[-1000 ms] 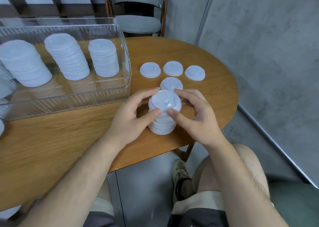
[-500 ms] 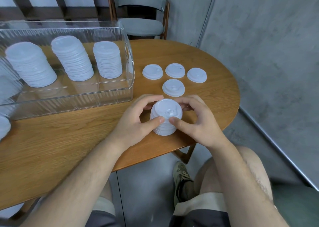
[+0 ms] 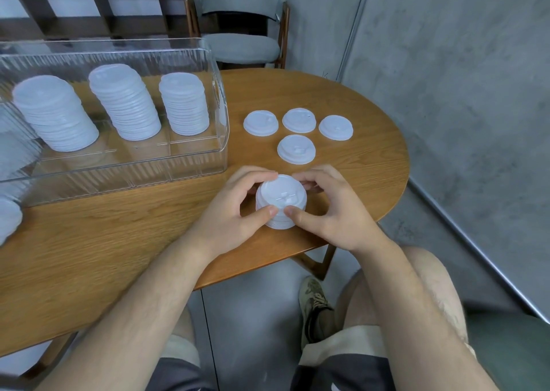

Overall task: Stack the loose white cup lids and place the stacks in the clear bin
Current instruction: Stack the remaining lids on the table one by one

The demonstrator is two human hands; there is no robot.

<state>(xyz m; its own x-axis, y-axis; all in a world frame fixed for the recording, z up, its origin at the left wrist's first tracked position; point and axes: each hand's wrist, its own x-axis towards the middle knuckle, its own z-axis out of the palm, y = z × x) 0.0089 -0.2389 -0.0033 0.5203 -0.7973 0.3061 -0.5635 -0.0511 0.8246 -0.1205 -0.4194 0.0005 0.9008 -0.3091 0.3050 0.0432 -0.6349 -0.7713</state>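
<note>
You cup the short stack of white plastic cup lids (image 3: 281, 203) between your left hand (image 3: 235, 212) and right hand (image 3: 330, 212), fingers (image 3: 253, 176) curled round its sides and thumbs pinching its near edge, likely to square it up. It stands on the oval wooden surface (image 3: 119, 242), near the clear ribbed plastic bin (image 3: 178, 167) that holds taller lid stacks (image 3: 184, 105). Four loose white lids (image 3: 296, 149) lie beyond it, not yet stacked.

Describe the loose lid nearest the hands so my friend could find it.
On the wooden table, look just right of the clear bin. Three loose lids lie in a row; the lone lid sits by itself in front of them, nearest the held stack.
</note>
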